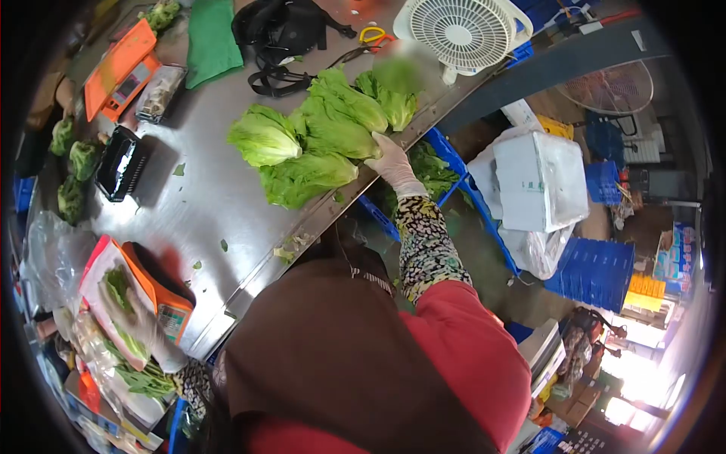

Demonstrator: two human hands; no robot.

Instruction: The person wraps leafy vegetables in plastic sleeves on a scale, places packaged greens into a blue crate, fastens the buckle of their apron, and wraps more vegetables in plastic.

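Note:
Gloved in white, my right hand (392, 163) is at the table's near edge, its fingers closed around the stem end of a lettuce head (340, 135). That head lies in a group with more green lettuce heads: one to the left (265, 136), one nearer me (306, 178) and one at the far right (397, 106). At lower left, my left hand (144, 331), also gloved, grips a lettuce (117, 287) over a pink-and-white surface beside an orange scale (170, 310). The hand covers the middle of this lettuce.
A metal table (219, 204) carries leaf scraps, a black tray (121, 163), another orange scale (125, 72), a black bag (283, 34) and a white fan (461, 34). Blue crates (454, 155) with greens stand below its right edge. A white foam box (541, 181) is further right.

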